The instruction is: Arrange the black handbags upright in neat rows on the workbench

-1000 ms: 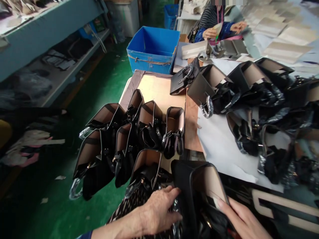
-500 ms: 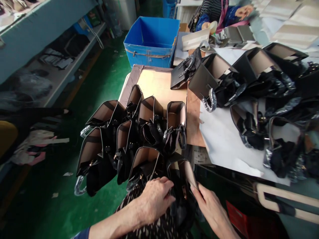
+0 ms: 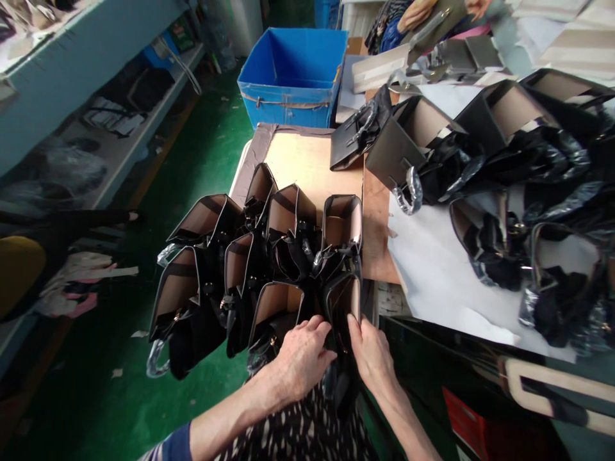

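Observation:
Between my hands, at the near end of the board, is a black handbag (image 3: 343, 296) with its top open and a beige inside. My right hand (image 3: 371, 351) pinches the right rim of this handbag, thumb and fingers on its wall. My left hand (image 3: 303, 358) is closed at the handbag's left side; its fingertips are partly hidden against the dark material. Just left stands another open handbag (image 3: 277, 302), close to my left knuckles. Several more black handbags (image 3: 179, 282) stand close together beyond and to the left, some with plastic-wrapped handles (image 3: 156, 360).
The handbags stand on a light board (image 3: 300, 157). Behind it is a blue bin (image 3: 293, 105). More black bags (image 3: 423, 128) crowd the right table, over white paper (image 3: 427, 275). Another person's hand (image 3: 417, 14) works at the far right. Shelving (image 3: 110, 137) runs along the left.
The handbag between my hands has moved away from me and turned more upright, against its neighbours. My right hand moved forward and left with it. The other person has lifted a grey-brown piece.

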